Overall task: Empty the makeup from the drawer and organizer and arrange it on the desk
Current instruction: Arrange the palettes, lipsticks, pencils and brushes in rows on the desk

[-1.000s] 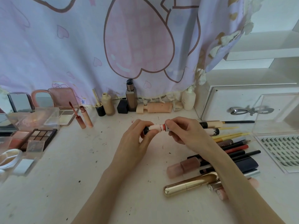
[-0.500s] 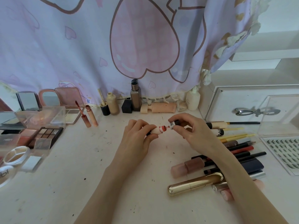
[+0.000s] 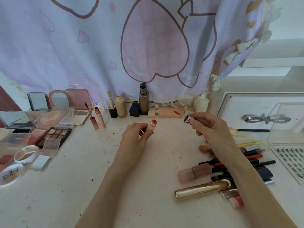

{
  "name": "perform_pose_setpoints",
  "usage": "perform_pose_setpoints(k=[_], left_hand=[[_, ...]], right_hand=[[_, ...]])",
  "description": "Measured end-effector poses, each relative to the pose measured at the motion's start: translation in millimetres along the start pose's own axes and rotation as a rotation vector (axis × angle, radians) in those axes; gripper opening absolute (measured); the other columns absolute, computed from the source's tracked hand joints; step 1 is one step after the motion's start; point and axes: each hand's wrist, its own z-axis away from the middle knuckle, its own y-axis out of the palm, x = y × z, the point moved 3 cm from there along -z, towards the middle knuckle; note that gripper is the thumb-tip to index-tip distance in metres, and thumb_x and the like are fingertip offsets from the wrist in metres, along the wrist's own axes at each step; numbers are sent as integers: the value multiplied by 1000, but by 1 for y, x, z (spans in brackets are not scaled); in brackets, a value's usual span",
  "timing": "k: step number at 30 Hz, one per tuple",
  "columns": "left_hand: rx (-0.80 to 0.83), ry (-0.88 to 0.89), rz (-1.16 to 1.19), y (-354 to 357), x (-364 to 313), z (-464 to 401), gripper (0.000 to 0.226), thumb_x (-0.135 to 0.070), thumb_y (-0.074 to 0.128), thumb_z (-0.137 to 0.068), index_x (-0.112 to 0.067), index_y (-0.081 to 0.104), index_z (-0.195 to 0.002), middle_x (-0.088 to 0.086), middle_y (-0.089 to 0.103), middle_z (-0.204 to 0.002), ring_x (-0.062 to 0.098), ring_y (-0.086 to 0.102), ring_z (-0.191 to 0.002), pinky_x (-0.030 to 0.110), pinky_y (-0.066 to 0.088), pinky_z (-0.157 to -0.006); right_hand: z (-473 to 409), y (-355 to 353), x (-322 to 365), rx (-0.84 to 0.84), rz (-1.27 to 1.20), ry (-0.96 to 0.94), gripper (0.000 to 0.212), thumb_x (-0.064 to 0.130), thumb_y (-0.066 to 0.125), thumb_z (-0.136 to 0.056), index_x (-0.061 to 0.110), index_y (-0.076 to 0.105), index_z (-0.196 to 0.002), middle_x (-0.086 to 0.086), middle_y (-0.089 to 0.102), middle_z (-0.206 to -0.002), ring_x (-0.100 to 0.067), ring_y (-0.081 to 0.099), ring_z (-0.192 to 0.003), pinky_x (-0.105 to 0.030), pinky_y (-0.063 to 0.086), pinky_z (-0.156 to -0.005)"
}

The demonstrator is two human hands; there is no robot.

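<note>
My left hand (image 3: pixel 137 137) grips a small pale pink lipstick tube (image 3: pixel 151 125) with its red tip pointing up, over the middle of the white desk (image 3: pixel 82 186). My right hand (image 3: pixel 209 129) pinches the tube's cap (image 3: pixel 188 119), held well apart to the right. Right of my right arm lies a pile of pencils, lip glosses and a gold tube (image 3: pixel 203 190). Eyeshadow palettes (image 3: pixel 54 136) and compacts sit at the left. The white drawer (image 3: pixel 263 116) with a silver bow handle stands at the right, closed.
Foundation bottles (image 3: pixel 143 102) and concealers line the back edge under a pink heart-print curtain. A clear organizer box (image 3: pixel 54 117) sits at the left, another clear case (image 3: pixel 287 125) at the right beside a lash tray (image 3: pixel 291 160). Mirrors (image 3: pixel 37 101) lean at the back left.
My hands have pulled the cap off the lipstick tube: the right hand moved right with the cap, the left hand keeps the tube, its red tip now exposed.
</note>
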Motion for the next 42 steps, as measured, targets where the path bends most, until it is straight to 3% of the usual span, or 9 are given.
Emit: perform_pose_setpoints(k=[3,7,14,17,21,26,30,37,42], left_hand=[[-30,-108,32,-7,8,0,21,-27,54,-92,-18,61,-110,-5,62,-96,7,51,-83,11,36,-67],[-64,-197,33,-19,23,-2,22,-27,55,-91,-15,62,-108,-1,66,-97,9,56,-85,10,36,-69],[-110,-265,-32,-41,47,-1,18,-24,55,-92,-13,66,-100,2,63,-94,9,52,-77,19,36,-74],[-160,-294,-24,-47,54,1,17,-22,55,-92,-11,67,-95,2,64,-90,10,51,-74,19,34,-72],[-222,-344,28,-49,59,-1,18,-23,55,-91,-11,68,-97,0,63,-83,10,51,-70,15,32,-66],[-240,-379,87,-47,63,-4,16,-24,58,-90,-14,69,-96,1,67,-90,16,59,-83,22,37,-70],[-211,-358,8,-41,76,-11,22,-31,54,-91,-16,68,-84,13,61,-121,35,51,-115,27,42,-74],[-200,-345,-122,-38,82,-16,19,-24,55,-91,-13,70,-88,15,53,-131,38,46,-120,29,41,-76],[-176,-334,-136,-37,82,-14,15,-17,56,-90,-10,69,-92,16,54,-129,38,44,-122,28,39,-79]], right_hand=[[-1,11,0,59,-48,35,17,5,61,-86,21,65,-92,6,69,-75,-9,58,-65,-16,51,-62],[-2,29,6,157,-17,54,19,1,59,-87,11,64,-103,-5,69,-84,-12,63,-68,-17,55,-70],[-15,79,17,306,175,13,17,1,69,-77,13,65,-89,-3,65,-91,-22,67,-89,-34,54,-88],[-28,106,9,309,220,37,18,3,68,-78,13,61,-92,-2,63,-89,-23,66,-86,-37,54,-87],[-43,138,-4,315,374,-2,24,12,69,-80,11,63,-103,-2,64,-95,-12,58,-87,-21,45,-73],[-51,165,-17,345,489,-53,23,16,69,-81,13,65,-103,0,66,-99,-8,56,-87,-21,44,-80],[-54,171,-24,323,521,-77,19,18,68,-81,18,66,-99,8,62,-88,-7,54,-84,-25,45,-84],[-52,176,-24,311,668,-159,16,24,63,-83,18,70,-96,-4,65,-101,-27,55,-101,-43,46,-87],[-49,171,-20,340,671,-146,32,23,63,-86,13,62,-116,-5,59,-116,-17,55,-105,-28,44,-88]])
